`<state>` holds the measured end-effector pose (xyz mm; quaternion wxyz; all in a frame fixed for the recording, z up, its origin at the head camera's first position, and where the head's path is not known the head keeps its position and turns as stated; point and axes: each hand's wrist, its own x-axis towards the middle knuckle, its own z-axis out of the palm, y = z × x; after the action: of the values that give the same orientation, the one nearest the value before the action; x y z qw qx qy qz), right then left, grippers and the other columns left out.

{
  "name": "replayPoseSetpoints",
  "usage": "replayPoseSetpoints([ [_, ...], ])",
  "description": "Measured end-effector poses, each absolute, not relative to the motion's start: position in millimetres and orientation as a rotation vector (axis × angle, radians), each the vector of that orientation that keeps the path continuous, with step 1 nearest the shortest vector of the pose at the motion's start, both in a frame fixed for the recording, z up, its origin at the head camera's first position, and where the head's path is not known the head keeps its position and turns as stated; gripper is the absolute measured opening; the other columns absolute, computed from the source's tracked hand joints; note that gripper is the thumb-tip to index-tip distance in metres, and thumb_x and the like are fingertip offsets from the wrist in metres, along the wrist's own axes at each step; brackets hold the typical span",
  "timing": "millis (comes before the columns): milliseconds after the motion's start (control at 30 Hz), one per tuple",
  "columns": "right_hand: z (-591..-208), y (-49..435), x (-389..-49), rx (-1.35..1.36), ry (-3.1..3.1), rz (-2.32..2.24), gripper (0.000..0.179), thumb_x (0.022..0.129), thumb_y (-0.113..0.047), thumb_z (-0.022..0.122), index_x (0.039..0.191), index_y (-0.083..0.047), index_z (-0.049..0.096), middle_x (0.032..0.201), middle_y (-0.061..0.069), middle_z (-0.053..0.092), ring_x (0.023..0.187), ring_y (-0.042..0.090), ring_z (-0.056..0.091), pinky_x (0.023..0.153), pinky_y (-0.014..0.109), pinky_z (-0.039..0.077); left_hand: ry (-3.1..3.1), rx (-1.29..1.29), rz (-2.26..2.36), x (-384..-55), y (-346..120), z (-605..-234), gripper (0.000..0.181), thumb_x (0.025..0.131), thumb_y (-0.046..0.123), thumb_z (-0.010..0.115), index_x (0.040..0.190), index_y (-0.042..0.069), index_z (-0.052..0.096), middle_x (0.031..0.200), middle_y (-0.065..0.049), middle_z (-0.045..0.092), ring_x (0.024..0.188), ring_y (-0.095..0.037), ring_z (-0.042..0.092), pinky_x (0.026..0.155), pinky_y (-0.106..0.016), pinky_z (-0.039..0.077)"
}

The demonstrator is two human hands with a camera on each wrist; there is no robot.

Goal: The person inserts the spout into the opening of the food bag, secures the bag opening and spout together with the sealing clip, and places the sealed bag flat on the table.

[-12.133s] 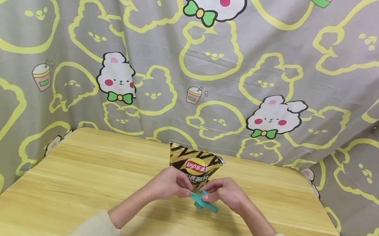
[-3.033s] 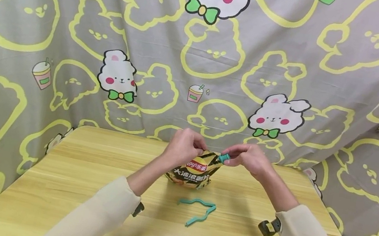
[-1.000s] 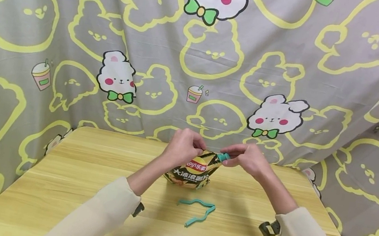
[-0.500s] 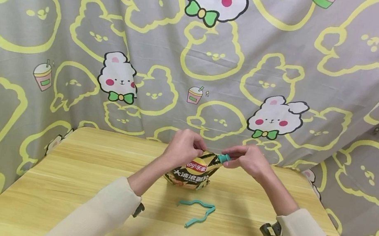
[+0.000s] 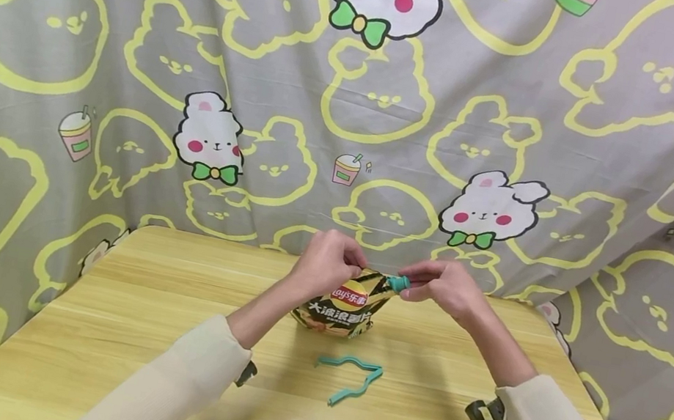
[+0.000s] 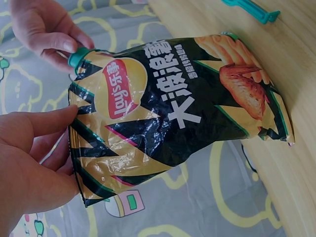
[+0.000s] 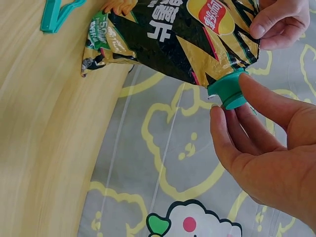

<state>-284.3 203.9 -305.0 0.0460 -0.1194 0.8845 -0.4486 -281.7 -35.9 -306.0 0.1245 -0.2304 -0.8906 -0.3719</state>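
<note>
A black-and-gold Lay's chip bag (image 5: 338, 311) stands on the wooden table near its back edge. My left hand (image 5: 328, 262) pinches the bag's top edge between thumb and fingers, also seen on the bag (image 6: 163, 98) in the left wrist view. A round teal spout-like cap (image 7: 229, 90) sits at the bag's upper right corner. My right hand (image 7: 271, 148) holds this cap, thumb on one side and fingertips on the other. In front of the bag, a bent teal bag clip (image 5: 373, 373) lies spread on the table.
The wooden table (image 5: 159, 314) ends just behind the bag. A grey curtain (image 5: 390, 130) with yellow outlines and bear prints hangs around the back and sides. Dark wrist straps (image 5: 483, 414) show under the beige sleeves.
Since 12.1 s ago, the teal cap has come off the clip onto the bag's corner, and the clip lies on the table. In the last second my right hand shifts slightly right.
</note>
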Motion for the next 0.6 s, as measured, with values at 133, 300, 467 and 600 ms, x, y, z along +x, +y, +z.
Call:
replayPoseSetpoints([
  [133, -306.1, 203.9, -283.5, -0.363, 2.701, -1.372, 0.044, 0.082, -0.011, 0.083, 0.123, 0.001, 0.071, 0.11, 0.014, 0.075, 0.095, 0.017, 0.071, 0.093, 0.04, 0.056, -2.596, -0.666, -1.085, -281.2, -35.3, -305.7, 0.009, 0.087, 0.001, 0.076, 0.085, 0.009, 0.08, 0.079, -0.001, 0.076, 0.07, -0.01, 0.069, 0.065, -0.025, 0.056],
  [300, -307.4, 205.0, -283.5, -0.372, 2.717, -1.376, 0.039, 0.085, -0.012, 0.081, 0.121, 0.0, 0.072, 0.109, 0.014, 0.076, 0.095, 0.018, 0.072, 0.096, 0.044, 0.055, -2.601, -0.66, -1.1, -280.5, -34.6, -305.3, 0.009, 0.086, 0.001, 0.076, 0.085, 0.009, 0.08, 0.079, -0.001, 0.076, 0.07, -0.01, 0.069, 0.065, -0.025, 0.056],
  [467, -308.0, 204.6, -284.2, -0.359, 2.74, -1.369, 0.036, 0.085, -0.014, 0.081, 0.118, -0.001, 0.074, 0.105, 0.01, 0.077, 0.091, 0.017, 0.072, 0.095, 0.044, 0.054, -2.599, -0.655, -1.098, -280.2, -35.0, -305.1, 0.01, 0.086, 0.001, 0.076, 0.085, 0.01, 0.08, 0.078, 0.0, 0.076, 0.069, -0.009, 0.069, 0.066, -0.025, 0.056],
  [600, -308.0, 202.3, -284.8, -0.337, 2.756, -1.36, 0.034, 0.083, -0.013, 0.083, 0.116, -0.003, 0.076, 0.102, 0.008, 0.078, 0.09, 0.017, 0.072, 0.093, 0.042, 0.055, -2.595, -0.662, -1.096, -280.1, -35.1, -305.5, 0.01, 0.086, 0.001, 0.076, 0.084, 0.009, 0.08, 0.078, 0.0, 0.076, 0.069, -0.009, 0.069, 0.066, -0.025, 0.056],
])
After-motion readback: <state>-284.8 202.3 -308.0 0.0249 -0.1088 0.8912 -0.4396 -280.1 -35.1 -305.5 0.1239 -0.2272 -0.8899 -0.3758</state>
